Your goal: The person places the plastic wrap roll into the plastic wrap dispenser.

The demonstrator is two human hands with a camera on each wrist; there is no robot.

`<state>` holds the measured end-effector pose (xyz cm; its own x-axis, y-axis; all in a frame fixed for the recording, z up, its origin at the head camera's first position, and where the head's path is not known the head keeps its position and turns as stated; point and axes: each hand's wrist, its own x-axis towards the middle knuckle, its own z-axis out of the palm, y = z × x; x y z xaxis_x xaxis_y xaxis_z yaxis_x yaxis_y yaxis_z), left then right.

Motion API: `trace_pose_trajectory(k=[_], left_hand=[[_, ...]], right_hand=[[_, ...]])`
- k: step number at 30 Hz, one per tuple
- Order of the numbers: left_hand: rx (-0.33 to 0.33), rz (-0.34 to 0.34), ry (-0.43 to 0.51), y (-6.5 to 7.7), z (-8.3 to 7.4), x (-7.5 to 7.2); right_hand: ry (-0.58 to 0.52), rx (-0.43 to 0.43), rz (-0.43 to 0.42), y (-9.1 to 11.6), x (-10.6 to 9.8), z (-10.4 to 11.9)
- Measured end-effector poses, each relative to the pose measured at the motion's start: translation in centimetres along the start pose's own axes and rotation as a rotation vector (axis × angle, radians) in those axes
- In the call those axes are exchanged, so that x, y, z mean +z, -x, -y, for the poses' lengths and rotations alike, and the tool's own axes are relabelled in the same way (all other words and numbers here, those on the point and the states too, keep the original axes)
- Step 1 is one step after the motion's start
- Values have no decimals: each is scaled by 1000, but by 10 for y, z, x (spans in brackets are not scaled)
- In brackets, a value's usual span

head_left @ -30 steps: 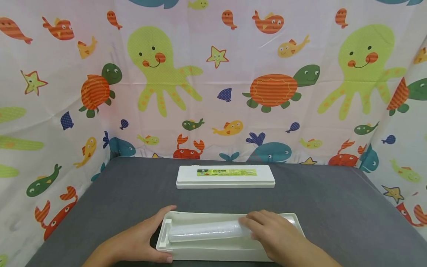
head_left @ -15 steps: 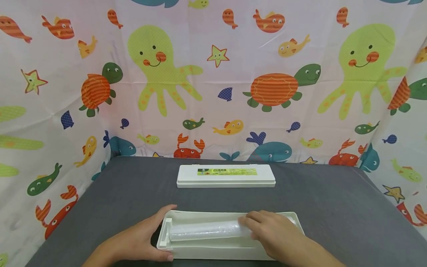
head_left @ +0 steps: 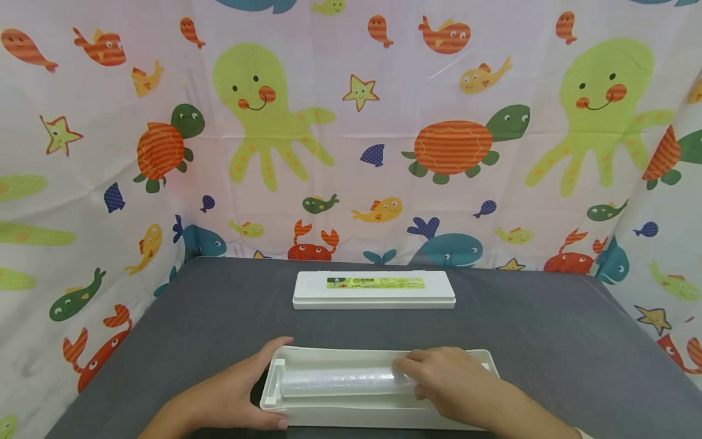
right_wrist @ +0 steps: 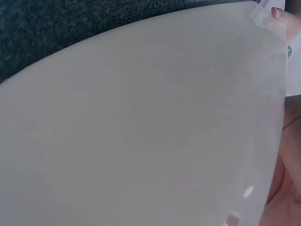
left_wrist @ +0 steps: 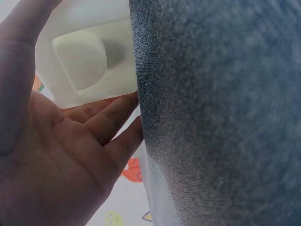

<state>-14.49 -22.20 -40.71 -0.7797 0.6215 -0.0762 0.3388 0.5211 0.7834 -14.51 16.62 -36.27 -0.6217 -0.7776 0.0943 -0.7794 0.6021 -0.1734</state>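
Observation:
A long white plastic box (head_left: 351,417) sits lid-off at the table's near side, its hollow facing up. In it lies a roll of cling film (head_left: 334,382), lengthwise and nearly level. My left hand (head_left: 230,390) grips the box's left end, thumb at the front wall and fingers toward the back. The left wrist view shows that end wall (left_wrist: 120,75) beside the palm. My right hand (head_left: 452,387) holds the roll toward its right end, fingers bent over it and covering that part. In the right wrist view, the box's pale wall (right_wrist: 141,117) fills most of the picture.
Behind the open box lies a closed white box (head_left: 374,299) with a green and yellow label. Both stand on a dark grey cloth (head_left: 521,329). A curtain printed with sea animals (head_left: 351,183) hangs round the back and sides.
The roll's right part has come down with my right hand, so the roll lies straighter along the box. My left hand keeps its grip on the box end.

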Motion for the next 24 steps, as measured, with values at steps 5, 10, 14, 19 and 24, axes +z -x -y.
trace_pose_trajectory(k=[5,10,14,19,24], left_hand=[[9,-5,-3,-1,-2,0],[59,-4,28,0,-2,1],[83,-3,39,0,-1,2],[78,-3,43,0,0,2],[66,-7,32,0,1,2]], right_hand=[[35,-19,6,-2,0,-2],[43,-21,5,-3,3,-4],[26,-18,-6,-4,5,-6],[-14,-6,-7,-5,5,-7],[-36,0,-22,-7,6,-9]])
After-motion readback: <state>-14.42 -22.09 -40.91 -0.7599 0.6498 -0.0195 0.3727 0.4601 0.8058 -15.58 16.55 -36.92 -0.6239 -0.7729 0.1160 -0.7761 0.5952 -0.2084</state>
